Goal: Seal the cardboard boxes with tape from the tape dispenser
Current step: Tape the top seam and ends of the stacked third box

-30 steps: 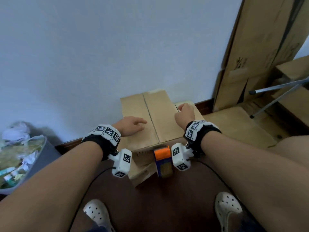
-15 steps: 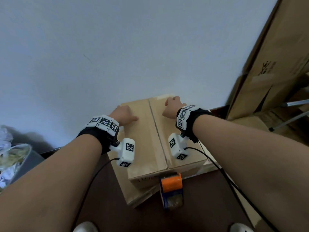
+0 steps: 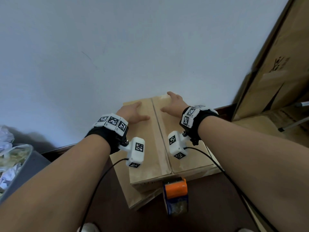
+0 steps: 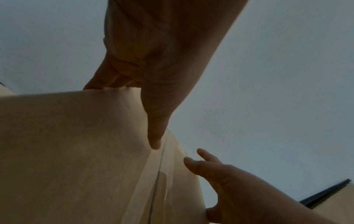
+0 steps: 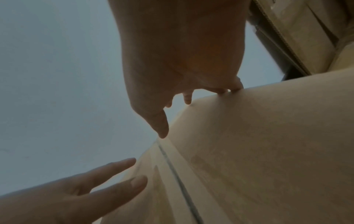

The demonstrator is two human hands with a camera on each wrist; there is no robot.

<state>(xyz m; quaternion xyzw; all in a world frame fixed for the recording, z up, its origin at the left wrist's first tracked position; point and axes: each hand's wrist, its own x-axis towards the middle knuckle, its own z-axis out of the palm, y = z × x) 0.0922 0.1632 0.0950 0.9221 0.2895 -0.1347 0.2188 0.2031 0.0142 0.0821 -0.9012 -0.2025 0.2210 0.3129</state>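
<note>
A brown cardboard box [image 3: 147, 158] stands on the floor against the wall, on top of a flatter piece of cardboard. A strip of clear tape [image 3: 159, 139] runs along its closed centre seam, also seen as tape [image 4: 159, 174] and tape [image 5: 172, 166]. My left hand [image 3: 132, 113] lies flat on the left flap, with its fingers at the far edge. My right hand [image 3: 173, 104] presses the right flap at the far edge beside the seam, fingers spread. The orange and blue tape dispenser [image 3: 175, 196] lies on the floor just in front of the box; neither hand touches it.
A grey bin [image 3: 25, 166] full of crumpled paper stands at the left. Large flattened cardboard sheets [image 3: 275, 67] lean on the wall at the right, with a metal pole [image 3: 294, 124] in front of them. The white wall is right behind the box.
Both hands have slid along the box top from the near part to the far edge. The right hand has gone from a curled fist to spread fingers. The dispenser has stayed put.
</note>
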